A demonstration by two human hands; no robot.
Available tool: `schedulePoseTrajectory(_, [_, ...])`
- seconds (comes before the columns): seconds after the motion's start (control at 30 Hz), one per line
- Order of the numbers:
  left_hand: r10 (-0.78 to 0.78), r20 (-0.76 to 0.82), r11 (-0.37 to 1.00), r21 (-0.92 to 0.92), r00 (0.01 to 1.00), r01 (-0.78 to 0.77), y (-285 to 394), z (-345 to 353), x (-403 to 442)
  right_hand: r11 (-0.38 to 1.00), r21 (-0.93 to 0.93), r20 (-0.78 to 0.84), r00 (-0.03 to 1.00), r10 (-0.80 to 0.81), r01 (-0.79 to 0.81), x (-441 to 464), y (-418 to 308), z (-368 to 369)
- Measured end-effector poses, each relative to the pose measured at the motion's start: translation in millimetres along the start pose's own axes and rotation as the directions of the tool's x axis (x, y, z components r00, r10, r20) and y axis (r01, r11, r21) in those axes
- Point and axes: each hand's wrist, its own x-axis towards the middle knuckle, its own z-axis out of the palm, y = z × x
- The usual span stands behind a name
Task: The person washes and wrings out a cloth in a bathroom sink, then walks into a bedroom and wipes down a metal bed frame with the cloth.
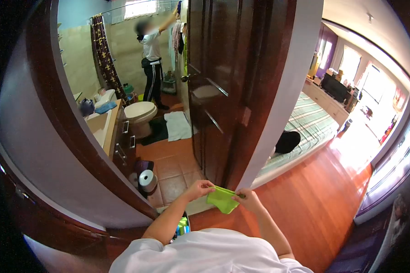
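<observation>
A lime-green cloth (222,200) hangs between my two hands, in front of my chest at the doorway. My left hand (200,189) pinches its upper left corner. At its upper right edge, my right hand (248,199) grips the cloth between thumb and fingers. The cloth is stretched along its top and droops below. Under my left forearm, a container holding green and blue items (183,226) shows partly; my arm and shirt hide the rest.
The brown door (232,91) stands open ahead. Inside the bathroom, a person (151,59) reaches up near hanging clothes, beyond the toilet (140,110). A white roll-shaped object (147,178) is near the cabinet. A bed (310,120) stands at right.
</observation>
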Motion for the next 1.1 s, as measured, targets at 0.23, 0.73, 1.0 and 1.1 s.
schedulePoseTrajectory(0.23, [-0.023,-0.019,0.999,-0.047,1.0,0.022,-5.7,-7.3,-4.2,0.999,0.023,0.048,0.999,0.021,-0.023,6.1,-0.7,7.0])
schedulePoseTrajectory(0.73, [-0.033,-0.002,0.998,-0.045,0.999,0.033,-2.3,-15.2,-4.5,0.993,0.074,-0.033,0.995,-0.092,0.094,14.3,13.3,16.1])
schedulePoseTrajectory(1.0, [-0.024,-0.044,0.998,-0.066,0.999,0.021,-6.3,-14.5,-11.0,0.996,0.069,0.04,0.997,-0.062,0.059,13.6,15.9,17.2])
schedulePoseTrajectory(1.1, [-0.028,-0.038,0.996,-0.084,0.999,0.024,-9.4,-14.9,-12.3,0.996,0.075,0.032,0.999,-0.043,0.041,10.6,12.0,17.1])
